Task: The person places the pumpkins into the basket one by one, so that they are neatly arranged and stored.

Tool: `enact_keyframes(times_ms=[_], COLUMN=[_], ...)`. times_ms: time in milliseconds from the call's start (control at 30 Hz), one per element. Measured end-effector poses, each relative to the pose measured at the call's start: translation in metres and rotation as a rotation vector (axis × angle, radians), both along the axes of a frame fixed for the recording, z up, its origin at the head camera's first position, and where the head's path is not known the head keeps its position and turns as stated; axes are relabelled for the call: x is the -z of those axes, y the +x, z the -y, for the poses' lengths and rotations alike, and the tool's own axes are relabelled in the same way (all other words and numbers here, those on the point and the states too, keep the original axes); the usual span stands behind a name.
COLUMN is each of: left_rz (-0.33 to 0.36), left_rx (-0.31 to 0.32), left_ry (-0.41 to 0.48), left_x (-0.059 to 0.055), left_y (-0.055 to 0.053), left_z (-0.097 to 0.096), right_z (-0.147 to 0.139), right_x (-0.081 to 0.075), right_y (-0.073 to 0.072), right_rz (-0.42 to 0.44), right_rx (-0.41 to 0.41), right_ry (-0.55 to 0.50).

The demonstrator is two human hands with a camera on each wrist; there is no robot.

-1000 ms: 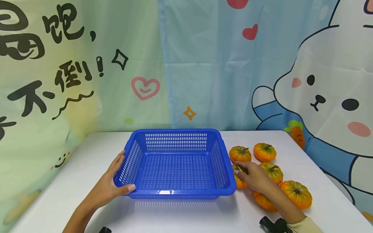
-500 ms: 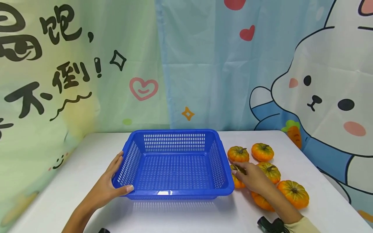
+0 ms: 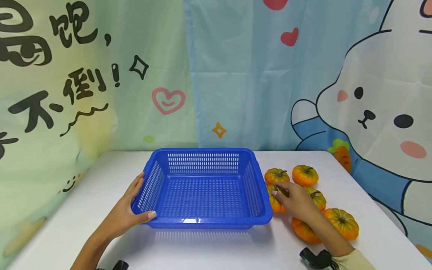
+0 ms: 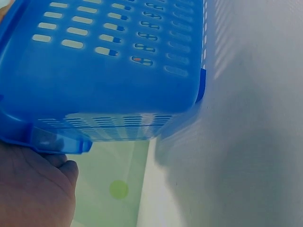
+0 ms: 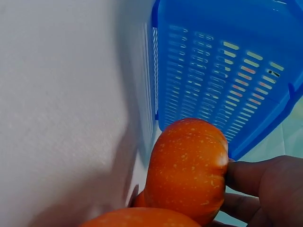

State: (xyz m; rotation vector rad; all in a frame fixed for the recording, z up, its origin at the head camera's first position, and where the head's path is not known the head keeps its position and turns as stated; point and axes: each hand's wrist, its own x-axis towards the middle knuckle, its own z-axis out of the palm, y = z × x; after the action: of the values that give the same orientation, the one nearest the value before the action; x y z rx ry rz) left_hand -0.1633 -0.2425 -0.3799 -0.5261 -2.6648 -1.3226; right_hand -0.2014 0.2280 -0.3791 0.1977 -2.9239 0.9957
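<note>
A blue plastic basket (image 3: pixel 206 221) with slotted walls sits in the middle of the white table, nothing inside it. My left hand (image 3: pixel 123 213) holds its near left corner, thumb over the front rim and fingers along the left side. Just beyond the basket's right wall, my right hand (image 3: pixel 297 198) pinches a small orange pumpkin (image 3: pixel 275 200) at its stem. In the right wrist view, the thumb presses by the top of that pumpkin (image 5: pixel 187 165), which overlaps the basket wall (image 5: pixel 199 80).
Several other pumpkins lie right of the basket: one behind (image 3: pixel 276 175), one far right (image 3: pixel 305 175), one under the right forearm (image 3: pixel 305 229) and a larger one (image 3: pixel 341 224) nearer the front. A printed cloth (image 3: pixel 229 93) hangs behind the table (image 3: pixel 189 255).
My right hand has shifted slightly up and away with the pumpkin at its fingertips, and more of that pumpkin shows. The left hand and basket keep their place.
</note>
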Motion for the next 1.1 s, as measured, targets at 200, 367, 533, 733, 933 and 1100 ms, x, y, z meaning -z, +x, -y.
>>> enact_keyframes(times_ms=[200, 367, 533, 733, 933, 1100], left_rz=[0.009, 0.008, 0.001, -0.003, 0.001, 0.008], left_rx=[-0.006, -0.006, -0.003, -0.004, -0.015, -0.021], left_ry=[0.017, 0.018, 0.019, 0.016, 0.006, 0.002], left_x=[0.001, 0.001, 0.000, 0.000, 0.000, 0.000], left_y=[-0.002, -0.002, -0.001, -0.001, 0.000, 0.000], left_z=[-0.001, -0.002, 0.000, 0.000, 0.000, 0.000], right_z=[-0.004, -0.010, -0.015, -0.022, -0.015, 0.001], right_x=[-0.014, -0.027, -0.035, -0.044, -0.062, -0.074], right_y=[0.004, 0.008, 0.010, 0.005, 0.002, -0.004], right_rz=[-0.044, -0.087, -0.161, -0.225, -0.180, -0.149], right_rx=[0.046, 0.088, 0.093, 0.078, 0.037, -0.015], right_ry=[-0.007, -0.019, -0.043, -0.067, -0.110, -0.111])
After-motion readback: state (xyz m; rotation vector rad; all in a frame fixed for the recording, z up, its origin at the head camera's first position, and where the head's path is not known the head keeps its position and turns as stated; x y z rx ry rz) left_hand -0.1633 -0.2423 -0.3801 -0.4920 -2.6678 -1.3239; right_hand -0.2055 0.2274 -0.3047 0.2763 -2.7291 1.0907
